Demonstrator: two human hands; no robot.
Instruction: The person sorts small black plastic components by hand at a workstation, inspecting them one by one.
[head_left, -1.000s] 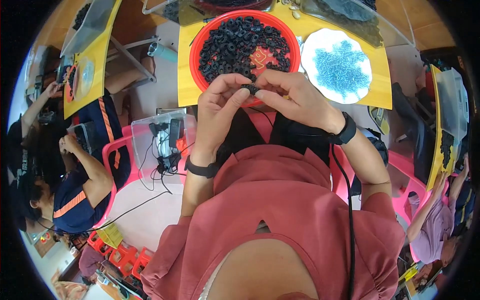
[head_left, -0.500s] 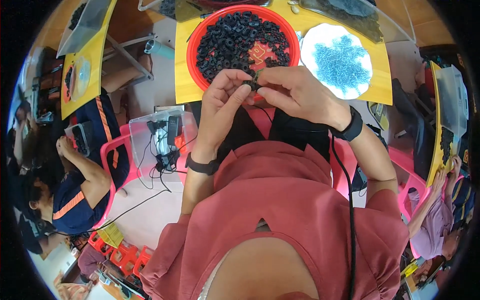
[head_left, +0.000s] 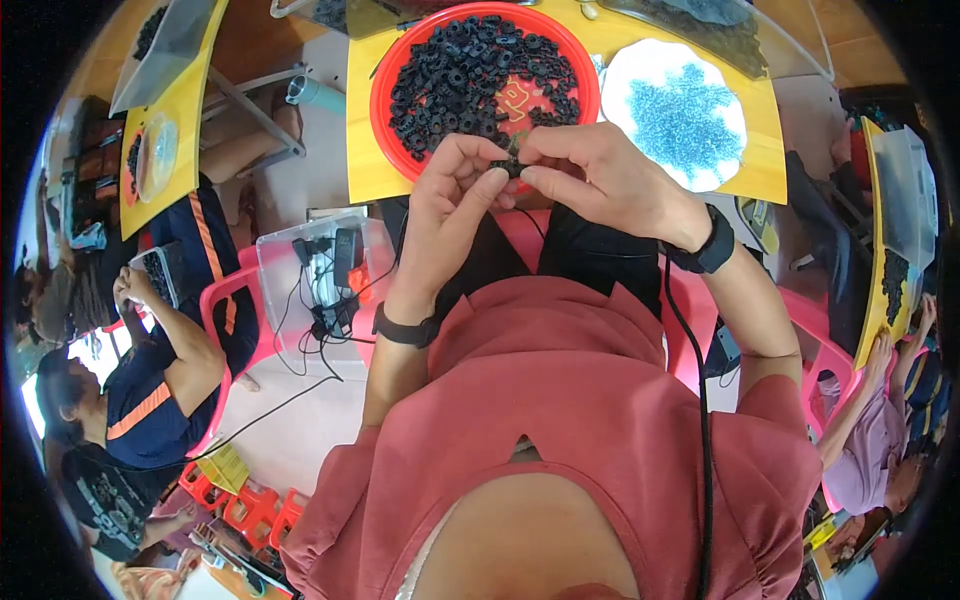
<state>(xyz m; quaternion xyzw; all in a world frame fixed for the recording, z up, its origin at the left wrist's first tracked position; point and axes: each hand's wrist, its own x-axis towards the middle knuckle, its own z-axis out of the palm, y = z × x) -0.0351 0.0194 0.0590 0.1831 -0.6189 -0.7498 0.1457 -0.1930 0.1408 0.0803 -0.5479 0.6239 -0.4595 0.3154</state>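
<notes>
My left hand (head_left: 455,195) and my right hand (head_left: 590,180) meet over the near rim of a red round tray (head_left: 384,125). Pinched between their fingertips is a small black plastic part (head_left: 512,163); its exact kind is too small to make out. Both hands are closed on it, the thumbs facing each other. Behind them the tray holds a heap of similar black parts (head_left: 455,75), with a bare red patch showing at its right. To the right, a white scalloped plate (head_left: 622,75) carries many tiny pale-blue pieces (head_left: 685,120).
The yellow table (head_left: 755,170) holds tray and plate, with a clear plastic bin (head_left: 800,40) at the back right. Left of my lap, a translucent box (head_left: 275,280) contains black adapters and cables. A black cable (head_left: 703,420) runs down my front. Other people sit at both sides.
My right-hand fingers have shifted slightly, and more of the small black part shows between the fingertips. The tray sits slightly higher in view.
</notes>
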